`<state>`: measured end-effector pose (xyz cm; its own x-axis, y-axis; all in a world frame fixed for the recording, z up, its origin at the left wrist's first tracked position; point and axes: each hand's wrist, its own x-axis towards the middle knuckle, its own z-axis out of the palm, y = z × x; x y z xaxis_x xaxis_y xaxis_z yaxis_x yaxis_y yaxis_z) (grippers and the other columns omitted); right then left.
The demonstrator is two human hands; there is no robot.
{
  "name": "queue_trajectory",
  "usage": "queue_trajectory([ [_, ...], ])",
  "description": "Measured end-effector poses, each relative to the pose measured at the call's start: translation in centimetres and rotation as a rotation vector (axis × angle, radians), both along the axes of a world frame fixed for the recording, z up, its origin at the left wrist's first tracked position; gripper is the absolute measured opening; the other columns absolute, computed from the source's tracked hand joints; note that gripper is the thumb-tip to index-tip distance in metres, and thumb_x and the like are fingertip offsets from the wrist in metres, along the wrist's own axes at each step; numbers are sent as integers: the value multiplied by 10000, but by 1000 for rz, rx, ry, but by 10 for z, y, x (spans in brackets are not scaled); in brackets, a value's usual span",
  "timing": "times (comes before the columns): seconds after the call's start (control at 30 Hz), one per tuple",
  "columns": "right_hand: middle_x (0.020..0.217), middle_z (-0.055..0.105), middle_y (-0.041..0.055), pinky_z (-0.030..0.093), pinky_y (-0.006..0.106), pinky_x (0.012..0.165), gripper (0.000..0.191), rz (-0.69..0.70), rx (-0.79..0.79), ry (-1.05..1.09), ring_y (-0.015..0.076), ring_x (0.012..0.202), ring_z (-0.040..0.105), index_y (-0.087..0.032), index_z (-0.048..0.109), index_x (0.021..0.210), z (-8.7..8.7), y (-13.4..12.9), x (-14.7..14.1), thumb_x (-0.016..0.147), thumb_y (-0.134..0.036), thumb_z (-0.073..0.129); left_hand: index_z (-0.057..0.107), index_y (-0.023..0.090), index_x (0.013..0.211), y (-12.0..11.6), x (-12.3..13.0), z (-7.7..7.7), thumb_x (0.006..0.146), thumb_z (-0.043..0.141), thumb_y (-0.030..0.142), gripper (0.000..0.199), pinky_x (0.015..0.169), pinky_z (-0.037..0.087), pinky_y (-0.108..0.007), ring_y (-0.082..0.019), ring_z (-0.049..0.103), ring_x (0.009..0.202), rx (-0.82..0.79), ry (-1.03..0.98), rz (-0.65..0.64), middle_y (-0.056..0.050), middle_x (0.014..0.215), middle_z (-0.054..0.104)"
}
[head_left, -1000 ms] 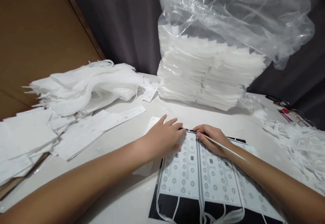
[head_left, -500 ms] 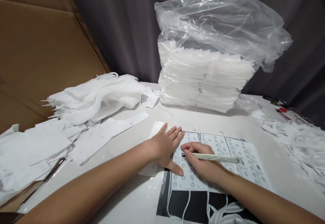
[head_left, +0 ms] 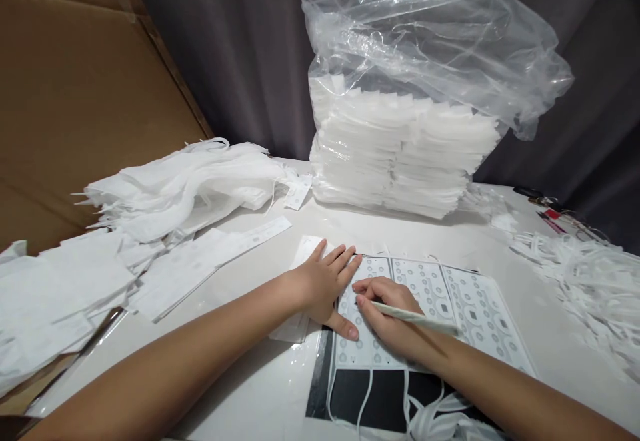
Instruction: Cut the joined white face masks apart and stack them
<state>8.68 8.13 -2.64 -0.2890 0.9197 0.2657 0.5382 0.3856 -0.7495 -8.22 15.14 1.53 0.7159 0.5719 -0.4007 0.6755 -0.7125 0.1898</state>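
Note:
My left hand [head_left: 327, 288] lies flat with fingers spread, pressing the left edge of a white sheet printed with grey rings [head_left: 480, 308]. A folded white sheet [head_left: 300, 331] is partly under that hand and wrist. My right hand [head_left: 395, 318] pinches a slim pen-shaped tool with a pale, marbled handle [head_left: 425, 321]. Its point is at the printed sheet, close to my left hand; whether it touches I cannot tell. Under the printed sheet is a black board [head_left: 385, 401]. Thin white straps [head_left: 367, 404] run from the sheet's lower edge across it.
Behind my hands stands a tall stack of white pieces in a clear plastic bag [head_left: 390, 154]. Heaped white fabric [head_left: 185, 188] and printed sheets [head_left: 175, 274] lie left, beside a cardboard panel [head_left: 75, 108]. Loose white straps [head_left: 580, 288] pile up at right.
The handle of the pen-shaped tool has tilted lower on its right end, and its dark tip now shows less. My left hand stays on the sheet; the whole view has shifted slightly.

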Motion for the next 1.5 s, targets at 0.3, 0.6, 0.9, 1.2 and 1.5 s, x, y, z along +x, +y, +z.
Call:
queue_trajectory([
  [0.3,811,673,150,485,394,674,234,-46,589,-704,285,806,624,-171,536,753,22,-3,28,755,43,442,120,128,1515,2,4,5,589,581,804,1236,1074,-85,-646,-398,19,1426,1,121,4,-201,1533,2],
  [0.6,817,695,107,508,393,625,160,-142,29,-306,265,748,672,-220,513,733,32,-4,75,884,-227,463,148,123,1510,2,3,6,575,607,790,1237,1072,-81,-651,-411,39,1420,-8,76,4,-210,1528,17],
  [0.9,1021,720,76,498,404,842,238,-140,-311,134,236,995,664,-209,521,616,15,-4,37,848,-265,532,55,74,1507,1,10,13,573,588,814,1306,1076,-65,-651,-395,-12,1427,-5,204,-4,-209,1515,-52],
  [1.2,1011,726,72,534,377,817,245,-145,-220,50,227,967,682,-209,496,622,13,-6,40,864,-237,523,77,81,1509,1,9,11,578,593,812,1292,1074,-47,-657,-411,4,1424,-2,173,-8,-216,1519,-36],
  [1.5,878,695,171,574,417,821,232,14,557,-469,266,925,678,-154,547,794,2,-11,54,894,-34,375,50,131,1516,0,11,14,596,586,809,1262,1044,-124,-675,-418,-1,1423,9,221,12,-172,1526,-47],
])
